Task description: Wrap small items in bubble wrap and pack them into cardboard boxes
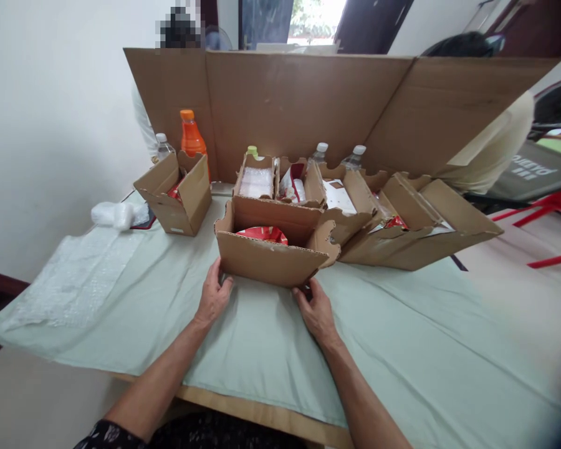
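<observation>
- Cloth [397,337]: spread beneath, presumably as protective cover.
- Cardboard panel [299,106]: upright at 12 o'clock, likely a screen.
- Box [266,262]: central, open-topped, so contents stay reachable.
- Left hand [212,296], right hand [315,310]: apart, at its 7 and 5 o'clock corners, seemingly steadying it; grip cannot be told.
- Red packet [265,234]: inside, walls presumably containing it.

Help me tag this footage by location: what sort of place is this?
Probably an ordinary indoor room with a makeshift work area: a table under a pale green cloth, open cardboard boxes on it, and a large cardboard panel standing behind them.
</observation>
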`<state>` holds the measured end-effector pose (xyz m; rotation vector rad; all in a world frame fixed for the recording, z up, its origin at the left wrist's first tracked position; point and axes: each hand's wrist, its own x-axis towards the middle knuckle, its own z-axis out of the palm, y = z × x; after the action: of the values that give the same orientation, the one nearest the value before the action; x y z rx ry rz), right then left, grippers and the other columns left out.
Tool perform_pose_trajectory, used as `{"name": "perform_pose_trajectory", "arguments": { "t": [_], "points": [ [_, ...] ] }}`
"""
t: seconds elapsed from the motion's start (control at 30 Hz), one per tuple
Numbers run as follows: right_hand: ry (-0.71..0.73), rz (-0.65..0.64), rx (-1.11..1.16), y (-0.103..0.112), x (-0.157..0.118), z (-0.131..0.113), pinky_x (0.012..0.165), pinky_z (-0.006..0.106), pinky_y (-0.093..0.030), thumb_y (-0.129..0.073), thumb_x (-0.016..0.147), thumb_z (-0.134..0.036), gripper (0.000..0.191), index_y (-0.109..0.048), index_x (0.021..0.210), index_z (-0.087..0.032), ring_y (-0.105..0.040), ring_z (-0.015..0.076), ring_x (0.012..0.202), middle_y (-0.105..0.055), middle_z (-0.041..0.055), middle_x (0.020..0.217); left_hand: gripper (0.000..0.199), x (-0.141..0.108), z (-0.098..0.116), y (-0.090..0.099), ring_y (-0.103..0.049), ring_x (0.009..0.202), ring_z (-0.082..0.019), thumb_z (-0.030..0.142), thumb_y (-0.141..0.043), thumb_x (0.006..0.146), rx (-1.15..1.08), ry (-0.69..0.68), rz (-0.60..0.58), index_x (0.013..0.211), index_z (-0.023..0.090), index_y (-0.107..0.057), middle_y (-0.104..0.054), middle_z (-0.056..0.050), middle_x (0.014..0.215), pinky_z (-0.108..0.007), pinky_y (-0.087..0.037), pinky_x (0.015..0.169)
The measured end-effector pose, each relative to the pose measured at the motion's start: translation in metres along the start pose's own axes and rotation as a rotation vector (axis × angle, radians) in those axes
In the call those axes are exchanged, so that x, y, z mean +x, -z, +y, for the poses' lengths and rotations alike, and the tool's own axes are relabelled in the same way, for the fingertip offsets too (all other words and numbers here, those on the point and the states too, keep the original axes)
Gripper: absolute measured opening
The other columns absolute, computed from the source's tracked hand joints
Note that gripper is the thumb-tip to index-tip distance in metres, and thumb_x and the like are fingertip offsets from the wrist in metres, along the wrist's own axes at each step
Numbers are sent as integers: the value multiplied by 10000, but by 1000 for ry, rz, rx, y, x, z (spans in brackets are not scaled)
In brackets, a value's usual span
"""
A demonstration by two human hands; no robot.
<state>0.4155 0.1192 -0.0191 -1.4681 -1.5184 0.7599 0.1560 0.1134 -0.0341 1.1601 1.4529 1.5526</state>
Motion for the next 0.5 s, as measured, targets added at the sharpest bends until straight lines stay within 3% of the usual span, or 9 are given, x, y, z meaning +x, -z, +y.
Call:
{"name": "perform_pose_trajectory", "arguments": {
  "t": [0.13, 0.33, 0.5],
  "points": [
    [6, -7, -25, 5, 0, 3, 834, 410, -567, -549, 844, -449, 417, -624, 1128, -153, -679, 231, 836, -744, 126, 1009, 624, -4, -5, 5, -583, 1328, -261, 236, -630, 834, 61, -37, -21, 1451, 227, -538, -606, -125, 1447, -458, -401, 1186],
    [28, 25, -80, 5, 2, 3, 796, 396, -568, -548, 837, -458, 402, -644, 1080, -153, -667, 230, 821, -739, 125, 986, 817, 0, 1, 4, -532, 1382, -314, 198, -653, 789, 206, -39, -79, 1568, 191, -408, -561, -151, 1508, -488, -395, 1185],
    [67, -45, -124, 5, 1, 0, 794, 397, -562, -547, 836, -447, 351, -647, 1043, -182, -673, 237, 799, -740, 108, 963, 915, 9, 3, 2, -444, 1466, -328, 171, -657, 747, 233, -95, -96, 1604, 181, -335, -462, -146, 1598, -501, -323, 1244]
  ]
}}
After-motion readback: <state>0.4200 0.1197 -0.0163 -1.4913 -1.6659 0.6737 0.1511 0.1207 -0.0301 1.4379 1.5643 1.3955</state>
